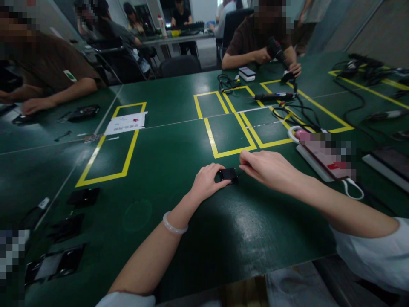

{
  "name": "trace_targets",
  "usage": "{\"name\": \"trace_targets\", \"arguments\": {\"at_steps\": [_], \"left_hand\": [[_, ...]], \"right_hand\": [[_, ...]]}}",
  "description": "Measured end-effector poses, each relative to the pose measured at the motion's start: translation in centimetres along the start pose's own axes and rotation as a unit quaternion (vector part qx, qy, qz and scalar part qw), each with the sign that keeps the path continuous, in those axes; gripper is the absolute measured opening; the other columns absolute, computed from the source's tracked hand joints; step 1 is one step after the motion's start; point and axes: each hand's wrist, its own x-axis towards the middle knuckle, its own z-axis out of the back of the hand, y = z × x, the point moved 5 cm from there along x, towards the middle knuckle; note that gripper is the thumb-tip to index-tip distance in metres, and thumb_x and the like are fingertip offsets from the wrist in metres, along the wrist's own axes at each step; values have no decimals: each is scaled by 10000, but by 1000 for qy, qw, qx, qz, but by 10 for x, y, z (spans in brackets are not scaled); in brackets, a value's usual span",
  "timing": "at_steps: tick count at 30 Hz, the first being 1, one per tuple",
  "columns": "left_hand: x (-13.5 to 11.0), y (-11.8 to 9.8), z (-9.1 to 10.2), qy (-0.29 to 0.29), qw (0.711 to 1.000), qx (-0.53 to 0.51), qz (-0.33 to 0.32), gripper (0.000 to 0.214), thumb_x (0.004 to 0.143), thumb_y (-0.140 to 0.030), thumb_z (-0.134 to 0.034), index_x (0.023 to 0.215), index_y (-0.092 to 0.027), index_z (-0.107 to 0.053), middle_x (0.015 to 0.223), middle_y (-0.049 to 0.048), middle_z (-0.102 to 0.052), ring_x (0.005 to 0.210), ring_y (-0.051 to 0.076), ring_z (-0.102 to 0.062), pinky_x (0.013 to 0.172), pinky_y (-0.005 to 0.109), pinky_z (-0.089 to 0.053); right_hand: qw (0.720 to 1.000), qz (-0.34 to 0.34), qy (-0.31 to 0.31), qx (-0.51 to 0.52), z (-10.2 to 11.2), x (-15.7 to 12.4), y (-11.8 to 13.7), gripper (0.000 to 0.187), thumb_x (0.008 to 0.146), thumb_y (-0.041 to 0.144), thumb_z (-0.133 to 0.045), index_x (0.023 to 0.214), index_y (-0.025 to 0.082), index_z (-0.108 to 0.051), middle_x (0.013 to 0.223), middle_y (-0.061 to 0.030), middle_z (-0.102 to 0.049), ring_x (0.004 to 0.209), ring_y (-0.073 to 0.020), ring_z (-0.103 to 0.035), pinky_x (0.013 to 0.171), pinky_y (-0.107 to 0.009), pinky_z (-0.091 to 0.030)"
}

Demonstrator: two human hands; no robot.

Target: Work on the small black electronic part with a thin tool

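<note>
A small black rectangular part (228, 175) lies on the green table in front of me. My left hand (209, 181), with a pale bangle on the wrist, grips the part's left end between thumb and fingers. Just to the right of it, my right hand (266, 168) is closed with the fingertips pinched together near the part's right edge. Whatever those fingertips hold, if anything, is too small to make out. Whether they touch the part, I cannot tell.
Yellow tape rectangles (234, 151) mark the green table (179, 162). Several black parts (83, 196) lie at left. A phone-like device (326, 157) and cables sit at right, beyond them a pen-shaped tool (275, 97). Across the table a person holds a black power tool (276, 49).
</note>
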Motion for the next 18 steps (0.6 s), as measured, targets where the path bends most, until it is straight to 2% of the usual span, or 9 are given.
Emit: {"name": "trace_targets", "arguments": {"at_steps": [4,10,14,18], "left_hand": [[0,1,-1,-5,1000,-2,-2,334,848,-466,-632,1051,-210,-562,986,29,-626,928,216,-593,799,336,-447],[-1,2,-2,3,1000,8,-1,343,857,-486,-615,1055,-212,-558,987,30,-622,930,219,-590,800,341,-442],[-1,2,-2,3,1000,5,-1,342,854,-480,-621,1052,-210,-557,987,29,-624,928,216,-591,804,341,-443],[-1,2,-2,0,1000,1,-1,337,850,-481,-625,1043,-212,-561,984,28,-623,926,215,-588,806,338,-444]], "right_hand": [[999,22,-19,38,-1,-2,0,136,918,254,-409,1024,197,-475,875,-43,-671,750,-186,-629,578,-269,-290],[1000,-3,-14,-2,0,-1,-1,201,952,368,-393,943,202,-505,793,-44,-667,692,-197,-617,559,-279,-262],[1000,18,-15,14,-3,-1,-1,139,937,271,-390,988,191,-492,830,-48,-670,717,-190,-621,573,-271,-289],[998,37,-32,37,-3,-1,-2,155,907,245,-418,1039,186,-473,880,-52,-669,747,-184,-622,593,-266,-314]]}}
